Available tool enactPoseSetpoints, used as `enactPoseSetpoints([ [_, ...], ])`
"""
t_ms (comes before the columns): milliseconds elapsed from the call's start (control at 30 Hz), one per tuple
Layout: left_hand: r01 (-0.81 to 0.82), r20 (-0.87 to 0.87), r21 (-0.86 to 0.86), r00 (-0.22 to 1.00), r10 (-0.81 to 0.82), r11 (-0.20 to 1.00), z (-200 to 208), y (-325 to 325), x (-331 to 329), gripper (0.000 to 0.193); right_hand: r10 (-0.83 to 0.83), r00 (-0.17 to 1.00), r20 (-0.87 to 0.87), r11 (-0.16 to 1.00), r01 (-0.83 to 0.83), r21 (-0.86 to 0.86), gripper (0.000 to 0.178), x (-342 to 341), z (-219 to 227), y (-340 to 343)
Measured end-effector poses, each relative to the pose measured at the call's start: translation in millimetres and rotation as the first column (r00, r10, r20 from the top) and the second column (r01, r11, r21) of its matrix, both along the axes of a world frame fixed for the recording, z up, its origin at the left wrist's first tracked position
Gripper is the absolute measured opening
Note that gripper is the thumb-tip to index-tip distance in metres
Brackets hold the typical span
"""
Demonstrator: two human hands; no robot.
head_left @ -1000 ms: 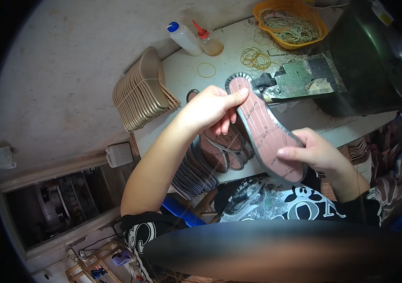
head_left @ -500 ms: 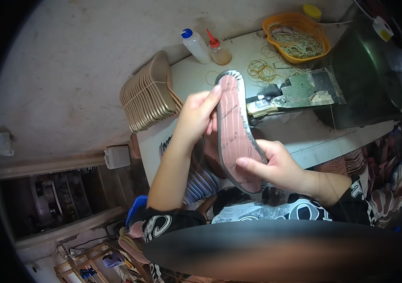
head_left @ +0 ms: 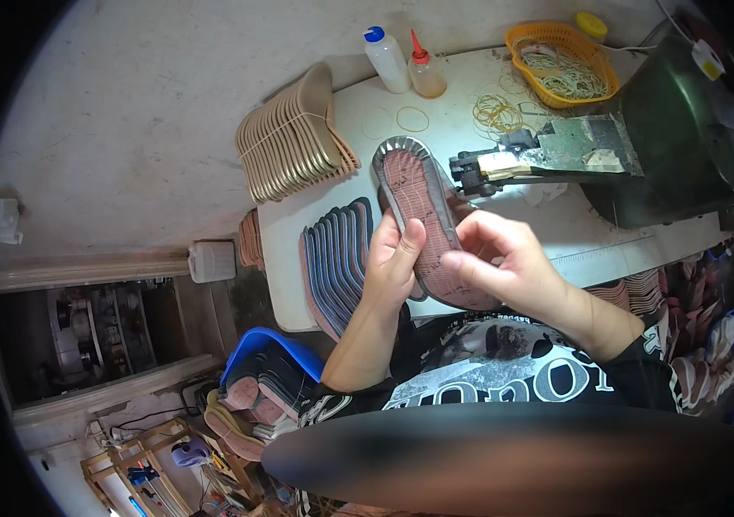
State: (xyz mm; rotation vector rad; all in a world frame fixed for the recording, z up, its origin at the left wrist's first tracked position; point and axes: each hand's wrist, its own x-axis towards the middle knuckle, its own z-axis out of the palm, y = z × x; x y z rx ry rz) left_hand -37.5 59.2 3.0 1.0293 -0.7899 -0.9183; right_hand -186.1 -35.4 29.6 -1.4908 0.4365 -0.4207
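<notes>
My left hand (head_left: 394, 263) and my right hand (head_left: 505, 263) hold a shoe sole (head_left: 419, 211) between them, over the table's near edge. Its reddish-brown lined underside faces up, and a dark grey edge strip is folded over it, pleated round the far end. The left thumb presses on the sole's left side near the middle. On the right side, the right thumb and fingers pinch the edge. Part of another piece shows behind the sole, but I cannot tell what it is. Just right of the far end is the dark head of a green sewing machine (head_left: 587, 142).
A tied row of beige soles (head_left: 285, 138) and a row of dark blue soles (head_left: 337, 258) stand at the left. Behind are two squeeze bottles (head_left: 386, 60) and an orange basket (head_left: 556, 39) of rubber bands. A blue basin (head_left: 251, 345) holds more soles at lower left.
The sole has come lower, and its pleated dark border now shows all round the far end. Both hands are closer together, the left having slid down the sole. The view has shifted.
</notes>
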Motion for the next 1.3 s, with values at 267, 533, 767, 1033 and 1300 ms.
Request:
enactPoseSetpoints([
  [267,0.150,-0.577,-0.075,0.800,-0.165,0.986,-31.2,-6.1,-11.7,0.037,0.124,0.987,0.104,0.947,-0.087,-0.309,0.059,-9.5,-7.4,20.6],
  [533,0.036,-0.408,-0.167,0.907,-0.103,0.985,-38.8,-0.8,-8.0,0.041,0.123,0.983,0.134,0.858,-0.037,-0.512,0.055,-6.7,-16.4,41.4],
  [767,-0.666,0.948,0.238,0.316,-0.022,0.707,-77.1,59.2,42.8,0.044,-0.052,0.957,-0.284,0.580,-0.203,-0.789,0.071,12.9,-88.9,31.1],
  [1033,-0.662,0.934,0.316,0.090,-0.346,0.680,-54.9,75.6,-0.7,0.020,-0.085,0.953,-0.290,0.482,-0.216,-0.849,0.056,23.9,-111.8,37.1],
  [1300,-0.723,0.964,0.098,0.240,0.115,0.684,-43.2,76.2,7.8,0.013,0.169,0.979,-0.115,0.850,-0.204,-0.485,0.042,3.5,-72.4,28.2],
])
